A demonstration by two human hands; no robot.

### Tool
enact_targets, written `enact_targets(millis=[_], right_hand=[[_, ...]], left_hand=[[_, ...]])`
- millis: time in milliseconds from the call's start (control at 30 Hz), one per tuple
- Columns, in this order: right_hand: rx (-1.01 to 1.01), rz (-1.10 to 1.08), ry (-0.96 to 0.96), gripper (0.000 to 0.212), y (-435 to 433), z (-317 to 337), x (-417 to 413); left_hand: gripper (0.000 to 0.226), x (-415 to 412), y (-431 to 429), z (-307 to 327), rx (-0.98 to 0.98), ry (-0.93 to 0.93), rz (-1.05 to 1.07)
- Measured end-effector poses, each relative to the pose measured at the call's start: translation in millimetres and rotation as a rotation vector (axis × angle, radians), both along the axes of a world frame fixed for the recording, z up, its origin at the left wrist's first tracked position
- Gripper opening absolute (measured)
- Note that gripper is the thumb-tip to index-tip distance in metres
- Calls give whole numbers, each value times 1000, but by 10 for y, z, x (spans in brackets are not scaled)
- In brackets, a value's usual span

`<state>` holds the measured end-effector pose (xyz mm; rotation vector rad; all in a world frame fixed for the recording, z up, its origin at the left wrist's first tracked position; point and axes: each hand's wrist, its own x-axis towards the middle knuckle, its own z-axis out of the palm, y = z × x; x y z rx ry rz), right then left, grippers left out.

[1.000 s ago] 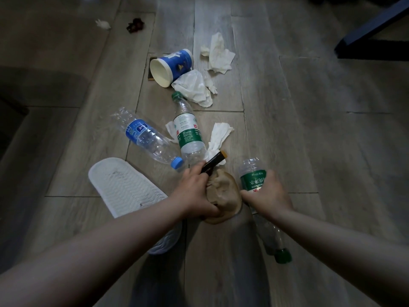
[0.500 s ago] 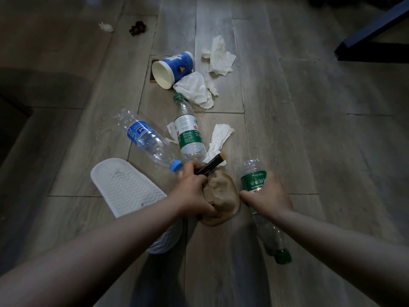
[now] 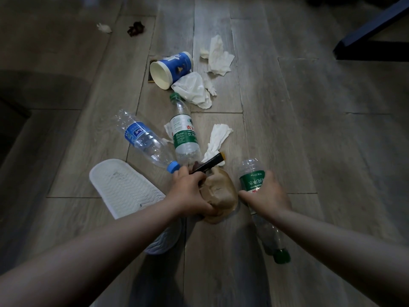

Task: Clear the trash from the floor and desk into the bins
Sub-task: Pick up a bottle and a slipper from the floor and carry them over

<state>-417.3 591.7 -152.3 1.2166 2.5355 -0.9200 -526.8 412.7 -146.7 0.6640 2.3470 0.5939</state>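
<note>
Trash is lying scattered over the wooden floor (image 3: 309, 134) around a green-labelled middle bottle (image 3: 184, 134). Just nearer to you than that bottle's base, your left hand (image 3: 190, 193) is curling its fingers around a crumpled brown paper (image 3: 221, 191) and pinching a dark wrapper (image 3: 209, 164) that is sticking out toward the bottle. To the right of the middle bottle and nearer to you, your right hand (image 3: 267, 193) is wrapping its fingers round the body of a second green bottle (image 3: 252, 173), whose cap is pointing back at you; you cannot tell whether it is off the floor. A blue-labelled bottle (image 3: 143, 140) is lying just left of the middle bottle, and a white tissue (image 3: 218, 138) just right of it. Beyond its cap, a crumpled tissue (image 3: 194, 89) and a blue paper cup (image 3: 171, 68) are lying side by side. A white slipper (image 3: 124, 187) is sitting left of the bottle, nearer to you.
</note>
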Motion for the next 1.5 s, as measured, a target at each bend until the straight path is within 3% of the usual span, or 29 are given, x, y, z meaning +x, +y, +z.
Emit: enact_targets(millis=[233, 400, 667, 1000, 1133, 1333, 1500], right_hand=[[-1, -15, 1, 81, -20, 26, -18], [-16, 3, -2, 81, -10, 51, -14], [-82, -21, 77, 67, -96, 55, 18], [133, -7, 43, 63, -245, -130, -37], [177, 8, 12, 75, -247, -198, -32], [136, 16, 19, 72, -260, -133, -56], [-110, -102, -80, 64, -189, 327, -119]], left_hand=[[88, -12, -36, 138, 191, -10, -43], [90, -73, -96, 313, 169, 180, -147], [89, -211, -287, 491, 139, 256, -186], [85, -456, -255, 299, 114, 204, -144], [80, -550, -182, 231, 109, 204, -177], [83, -571, -154, 349, 62, 195, -169], [76, -391, -277, 900, 9, 67, -52]])
